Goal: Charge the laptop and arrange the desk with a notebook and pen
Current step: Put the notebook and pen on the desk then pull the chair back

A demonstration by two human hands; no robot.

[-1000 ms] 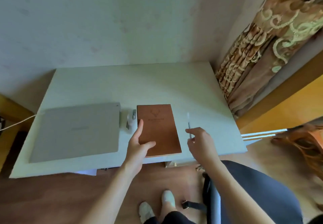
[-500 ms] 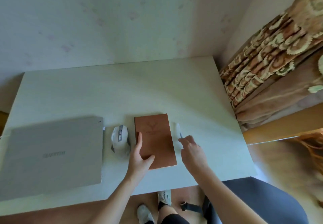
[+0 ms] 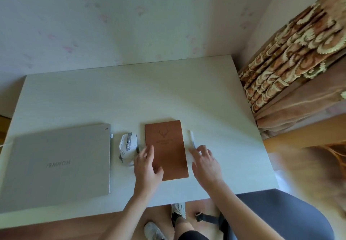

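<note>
Notebook [image 3: 166,149]: brown cover, shut, flat on the white desk [image 3: 131,97], near the front edge, roughly squared to it.
Pen [image 3: 192,140]: pale, lying just beside the notebook's right edge, close to parallel with it.
Left hand [image 3: 148,166]: fingers spread, resting on the notebook's left edge and near corner, gripping nothing.
Right hand [image 3: 206,162]: fingers loosely spread over the pen's near end; contact looks likely, but no pinch shows.
Laptop [image 3: 56,164]: lid shut, at the desk's left; a thin cable seems to run off its left side.
Mouse [image 3: 128,148]: white, between laptop and notebook.
Doing it well: probably steady the notebook with the left palm while nudging the pen straight, then lift both hands off cleanly.
</note>
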